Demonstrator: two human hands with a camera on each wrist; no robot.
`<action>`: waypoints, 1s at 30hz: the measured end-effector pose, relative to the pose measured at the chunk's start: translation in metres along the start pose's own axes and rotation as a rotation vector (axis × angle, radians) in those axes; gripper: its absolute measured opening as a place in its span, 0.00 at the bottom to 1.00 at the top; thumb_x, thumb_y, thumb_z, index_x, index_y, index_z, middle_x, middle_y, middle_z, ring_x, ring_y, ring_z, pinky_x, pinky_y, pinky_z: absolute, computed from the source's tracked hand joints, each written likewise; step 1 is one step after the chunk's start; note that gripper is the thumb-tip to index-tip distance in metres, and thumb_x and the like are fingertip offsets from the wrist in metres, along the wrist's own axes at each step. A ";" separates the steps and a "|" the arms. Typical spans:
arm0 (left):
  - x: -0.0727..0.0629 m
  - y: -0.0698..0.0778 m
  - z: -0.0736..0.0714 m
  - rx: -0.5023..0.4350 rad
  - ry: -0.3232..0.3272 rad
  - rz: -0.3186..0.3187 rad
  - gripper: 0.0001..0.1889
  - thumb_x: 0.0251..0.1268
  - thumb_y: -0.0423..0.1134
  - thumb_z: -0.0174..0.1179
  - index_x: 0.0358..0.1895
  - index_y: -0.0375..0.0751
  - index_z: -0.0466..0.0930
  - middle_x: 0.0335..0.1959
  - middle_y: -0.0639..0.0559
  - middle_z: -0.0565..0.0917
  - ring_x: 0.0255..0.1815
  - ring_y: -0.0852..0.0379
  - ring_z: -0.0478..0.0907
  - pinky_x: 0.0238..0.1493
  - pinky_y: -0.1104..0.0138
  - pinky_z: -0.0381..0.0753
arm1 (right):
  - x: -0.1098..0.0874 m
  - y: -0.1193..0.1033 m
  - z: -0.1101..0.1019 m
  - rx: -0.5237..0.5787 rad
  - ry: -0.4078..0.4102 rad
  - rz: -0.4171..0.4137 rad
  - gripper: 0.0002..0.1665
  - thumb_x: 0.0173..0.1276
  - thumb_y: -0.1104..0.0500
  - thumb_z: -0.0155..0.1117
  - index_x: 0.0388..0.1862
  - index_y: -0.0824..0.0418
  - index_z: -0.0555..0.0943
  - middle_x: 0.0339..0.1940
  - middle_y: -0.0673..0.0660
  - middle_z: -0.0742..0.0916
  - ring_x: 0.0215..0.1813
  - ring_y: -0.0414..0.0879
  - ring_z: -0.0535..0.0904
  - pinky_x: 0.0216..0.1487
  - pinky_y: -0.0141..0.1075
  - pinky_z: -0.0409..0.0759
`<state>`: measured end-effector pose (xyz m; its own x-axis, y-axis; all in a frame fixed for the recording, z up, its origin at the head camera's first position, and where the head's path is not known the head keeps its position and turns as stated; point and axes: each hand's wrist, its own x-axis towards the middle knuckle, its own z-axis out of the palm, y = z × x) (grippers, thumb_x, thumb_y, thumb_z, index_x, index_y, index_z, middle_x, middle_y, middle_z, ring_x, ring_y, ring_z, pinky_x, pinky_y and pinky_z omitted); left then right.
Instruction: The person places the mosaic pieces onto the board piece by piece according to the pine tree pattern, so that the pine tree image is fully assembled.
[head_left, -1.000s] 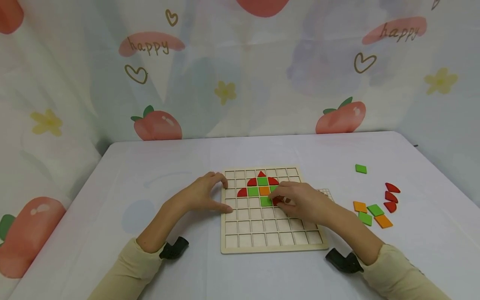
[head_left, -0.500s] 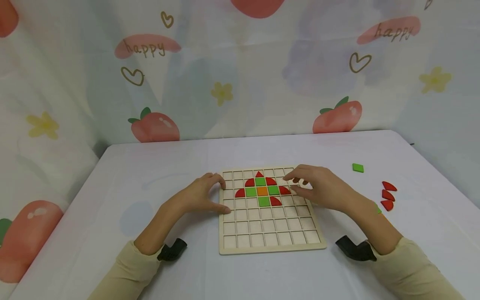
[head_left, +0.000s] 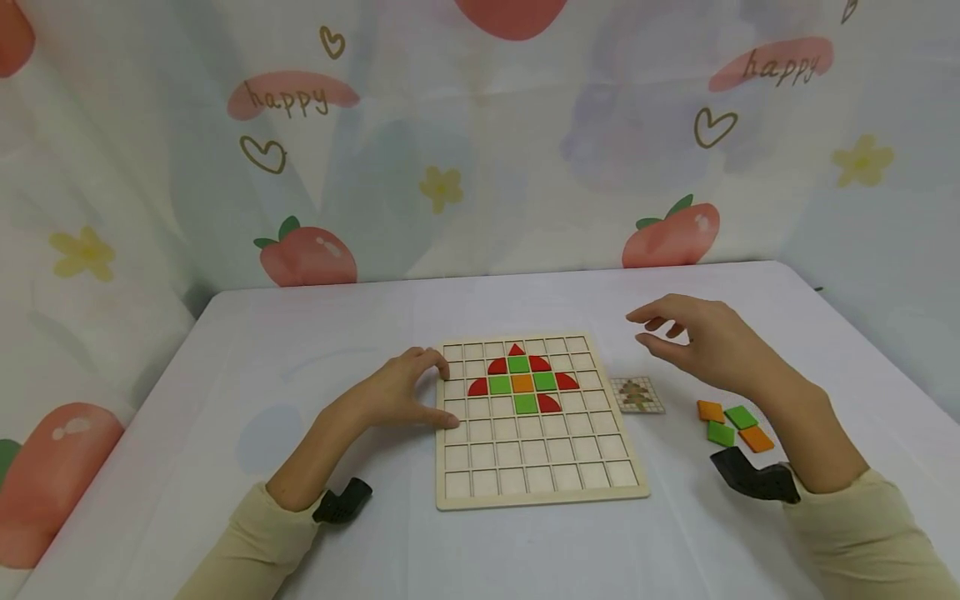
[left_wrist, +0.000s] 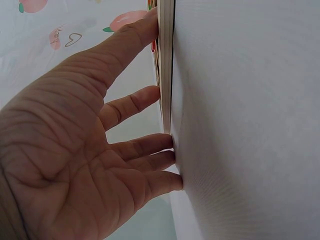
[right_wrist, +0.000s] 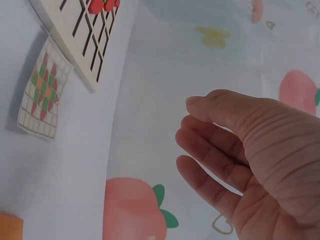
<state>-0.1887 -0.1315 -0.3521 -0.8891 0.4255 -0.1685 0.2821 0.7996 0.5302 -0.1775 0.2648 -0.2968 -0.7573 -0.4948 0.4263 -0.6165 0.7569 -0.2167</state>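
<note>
A wooden grid board (head_left: 540,487) lies on the white table. Set in its upper cells are green squares, an orange square (head_left: 522,382) and red pieces, quarter-round ones under a red triangle (head_left: 515,350). My left hand (head_left: 397,392) rests at the board's left edge, thumb and fingertips touching it; the left wrist view shows the fingers against the board's side (left_wrist: 166,70). Nothing lies between the fingers of my right hand (head_left: 705,342), which hovers over the table right of the board, fingers loosely bent. Its forearm and hand hide the spot where loose red pieces lay.
Against the board's right side lies a small pattern card (head_left: 637,396), showing a coloured figure on a grid. Loose green pieces (head_left: 722,433) and orange pieces (head_left: 756,439) lie near my right forearm. A printed curtain (head_left: 495,225) hangs behind the table's back edge.
My right hand has let go of a red quarter-round piece on the board and moved right, away from it. The pattern card shows again. My left hand has stayed at the board's edge.
</note>
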 end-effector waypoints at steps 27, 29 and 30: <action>-0.002 0.000 -0.002 -0.006 -0.003 0.014 0.31 0.51 0.55 0.79 0.55 0.52 0.74 0.71 0.42 0.70 0.72 0.41 0.68 0.69 0.44 0.71 | -0.033 0.068 -0.036 0.044 -0.328 0.428 0.17 0.69 0.56 0.72 0.52 0.64 0.86 0.44 0.55 0.89 0.49 0.58 0.84 0.39 0.29 0.80; -0.002 0.000 -0.002 -0.007 -0.003 0.019 0.31 0.51 0.56 0.79 0.55 0.53 0.74 0.71 0.43 0.70 0.71 0.41 0.68 0.68 0.45 0.71 | -0.037 0.073 -0.039 0.054 -0.358 0.452 0.18 0.69 0.56 0.72 0.53 0.65 0.85 0.44 0.55 0.89 0.50 0.60 0.83 0.38 0.30 0.80; -0.002 0.000 -0.002 -0.007 -0.003 0.021 0.31 0.51 0.56 0.79 0.54 0.53 0.74 0.71 0.43 0.70 0.71 0.41 0.68 0.68 0.45 0.71 | -0.040 0.076 -0.040 0.058 -0.369 0.461 0.19 0.69 0.56 0.73 0.53 0.65 0.85 0.45 0.55 0.89 0.51 0.60 0.83 0.37 0.31 0.80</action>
<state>-0.1877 -0.1329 -0.3502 -0.8821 0.4432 -0.1597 0.2979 0.7874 0.5396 -0.1854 0.3588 -0.2945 -0.9683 -0.2438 -0.0548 -0.2087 0.9096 -0.3594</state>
